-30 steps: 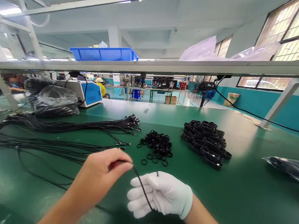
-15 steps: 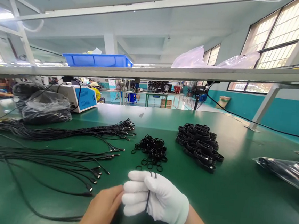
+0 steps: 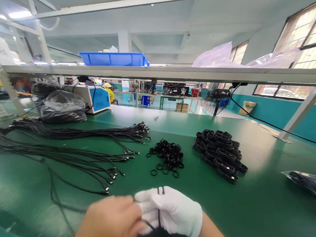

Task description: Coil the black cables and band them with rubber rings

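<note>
Low in the view, a black cable (image 3: 159,219) was looped about the gloved right hand (image 3: 172,212), crossing its palm, with two dark strands over the index finger. That hand's fingers were curled narrowly around it. Just beside, the bare left hand (image 3: 113,216), blurred, had its fingers closed on a strand that led to the glove. Beyond the hands, small black rings (image 3: 168,154) lay heaped on the green worktop (image 3: 260,212). Right of these stood a pile of black coils (image 3: 220,153); to the left stretched loose cables (image 3: 85,158) and a thicker cable bundle (image 3: 90,133). Farther back, a blue bin (image 3: 115,59) sat on the shelf (image 3: 167,73).
</note>
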`<action>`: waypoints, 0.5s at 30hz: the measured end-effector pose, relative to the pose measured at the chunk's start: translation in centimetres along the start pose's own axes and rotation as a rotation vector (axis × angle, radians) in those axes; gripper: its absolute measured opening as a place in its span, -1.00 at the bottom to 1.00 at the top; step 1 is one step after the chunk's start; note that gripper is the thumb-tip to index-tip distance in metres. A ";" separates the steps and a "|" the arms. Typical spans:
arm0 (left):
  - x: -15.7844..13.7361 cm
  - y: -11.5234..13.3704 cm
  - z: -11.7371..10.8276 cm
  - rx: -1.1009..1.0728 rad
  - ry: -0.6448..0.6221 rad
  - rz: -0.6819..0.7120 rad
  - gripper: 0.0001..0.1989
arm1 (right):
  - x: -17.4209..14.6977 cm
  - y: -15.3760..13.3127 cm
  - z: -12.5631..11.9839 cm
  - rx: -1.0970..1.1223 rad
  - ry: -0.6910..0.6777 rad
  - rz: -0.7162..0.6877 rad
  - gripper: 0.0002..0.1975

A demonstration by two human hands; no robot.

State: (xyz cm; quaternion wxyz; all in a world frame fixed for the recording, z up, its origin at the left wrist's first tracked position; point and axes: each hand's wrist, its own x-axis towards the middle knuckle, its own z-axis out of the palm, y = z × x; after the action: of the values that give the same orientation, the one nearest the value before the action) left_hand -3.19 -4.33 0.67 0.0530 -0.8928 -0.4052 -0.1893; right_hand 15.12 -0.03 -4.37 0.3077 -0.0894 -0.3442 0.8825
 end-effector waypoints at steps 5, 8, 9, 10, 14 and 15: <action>4.6 -1.6 -1.9 -0.496 -0.262 -0.256 -0.91 | -0.6 2.0 0.2 -0.004 -0.145 0.209 -0.42; 4.3 -2.0 1.0 -0.654 -0.226 -0.244 -0.78 | -0.6 2.0 0.6 0.038 -0.096 0.109 -0.44; 3.7 -2.2 2.1 -0.639 -0.198 -0.235 -0.73 | -0.5 1.7 0.8 0.051 -0.082 0.057 -0.44; 3.0 -2.4 3.1 -0.590 -0.174 -0.230 -0.71 | -0.4 1.2 1.1 0.065 -0.078 0.005 -0.45; -0.5 -3.4 5.7 -0.217 -0.083 -0.204 -0.72 | -0.1 -0.9 1.9 0.172 -0.044 -0.183 -0.59; -1.3 -3.3 6.1 -0.124 -0.061 -0.171 -0.73 | 0.0 -1.4 2.0 0.203 -0.030 -0.217 -0.62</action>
State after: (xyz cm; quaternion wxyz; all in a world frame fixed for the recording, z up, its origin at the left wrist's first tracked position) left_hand -4.65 -1.52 -5.63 -0.0310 -0.8620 -0.4687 -0.1907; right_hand 15.03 -0.32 -1.99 0.4034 -0.0070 -0.2655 0.8756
